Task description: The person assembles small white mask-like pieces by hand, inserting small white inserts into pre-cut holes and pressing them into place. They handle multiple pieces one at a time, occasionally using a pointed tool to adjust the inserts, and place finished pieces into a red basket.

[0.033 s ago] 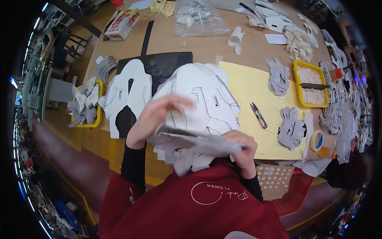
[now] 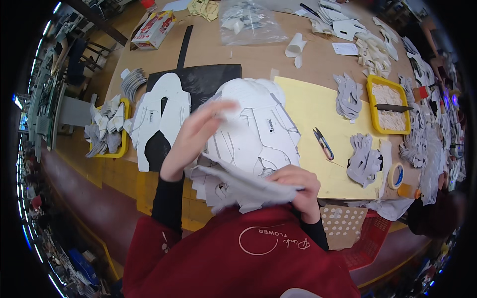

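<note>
My left hand (image 2: pixel 195 139) is raised over a stack of white shoe-upper pieces (image 2: pixel 248 134), its fingers stretched out and apart. Motion smears the fingertips, and I make out nothing held in them. Low in front of me, my right hand (image 2: pixel 300 186) grips the right end of a pale grey shoe-upper piece (image 2: pixel 248 186), thumb and fingers closed on its edge. That piece is tilted and partly blurred, and it overlaps the near side of the stack. Another white upper piece (image 2: pixel 174 102) lies flat to the left of the stack, partly on a black sheet (image 2: pixel 213 74).
Thread snips (image 2: pixel 323 144) lie on yellow card (image 2: pixel 303 109) at the right, near grey cut pieces (image 2: pixel 364 159) and a tape roll (image 2: pixel 395 176). Yellow baskets stand left (image 2: pixel 125 139) and right (image 2: pixel 372 107). A red basket (image 2: pixel 370 238) sits below the table edge.
My left hand has moved slightly up, away from me. The pale grey piece in my right hand has swung, showing its surface more broadly. The right hand keeps its grip.
</note>
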`<state>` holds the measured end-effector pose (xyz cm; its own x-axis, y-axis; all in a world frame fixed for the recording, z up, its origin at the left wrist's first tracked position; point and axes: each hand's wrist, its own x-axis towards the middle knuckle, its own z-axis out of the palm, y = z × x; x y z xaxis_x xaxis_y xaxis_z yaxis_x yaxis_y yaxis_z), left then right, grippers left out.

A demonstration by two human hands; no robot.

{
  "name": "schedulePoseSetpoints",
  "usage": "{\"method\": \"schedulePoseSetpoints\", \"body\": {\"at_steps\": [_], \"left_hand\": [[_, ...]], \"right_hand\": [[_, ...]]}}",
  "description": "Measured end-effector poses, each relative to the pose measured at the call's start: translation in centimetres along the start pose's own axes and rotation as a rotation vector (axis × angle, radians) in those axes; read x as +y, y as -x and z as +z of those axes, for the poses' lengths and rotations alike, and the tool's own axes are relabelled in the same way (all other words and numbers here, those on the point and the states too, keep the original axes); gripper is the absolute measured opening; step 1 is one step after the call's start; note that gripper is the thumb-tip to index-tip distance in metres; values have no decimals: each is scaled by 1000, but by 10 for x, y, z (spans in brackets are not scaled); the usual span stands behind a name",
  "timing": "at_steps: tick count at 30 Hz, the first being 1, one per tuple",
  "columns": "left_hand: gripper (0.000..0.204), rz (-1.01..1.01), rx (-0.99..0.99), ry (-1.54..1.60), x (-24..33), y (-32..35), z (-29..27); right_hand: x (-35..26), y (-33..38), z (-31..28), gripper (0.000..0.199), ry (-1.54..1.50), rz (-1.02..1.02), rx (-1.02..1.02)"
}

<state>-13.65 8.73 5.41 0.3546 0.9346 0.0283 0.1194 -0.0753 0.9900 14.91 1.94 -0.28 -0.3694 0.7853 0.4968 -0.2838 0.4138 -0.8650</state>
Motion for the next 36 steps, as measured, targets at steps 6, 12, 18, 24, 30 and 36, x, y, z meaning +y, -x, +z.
{"method": "schedulePoseSetpoints", "body": {"at_steps": [6,12,18,24,30,36], "left_hand": [[51,-4,373,-872,-43,-31,9],[45,-132,195,-259,-6,-18,21],[27,291,-290,-47,26,19,11],[34,240,-527,270,32,10,4],[56,-158,336,-818,-32,1,19],[57,-46,328,-966,-44,7,34]], "right_hand": [[-27,-22,13,22,151,-107,-136],[-37,-3,-17,23,-13,-102,-52],[-23,-3,-7,16,420,78,320],[-26,1,-15,10,236,-86,57],[-33,-6,-9,24,284,-247,-109],[-52,-6,-14,22,226,-345,-10]]}}
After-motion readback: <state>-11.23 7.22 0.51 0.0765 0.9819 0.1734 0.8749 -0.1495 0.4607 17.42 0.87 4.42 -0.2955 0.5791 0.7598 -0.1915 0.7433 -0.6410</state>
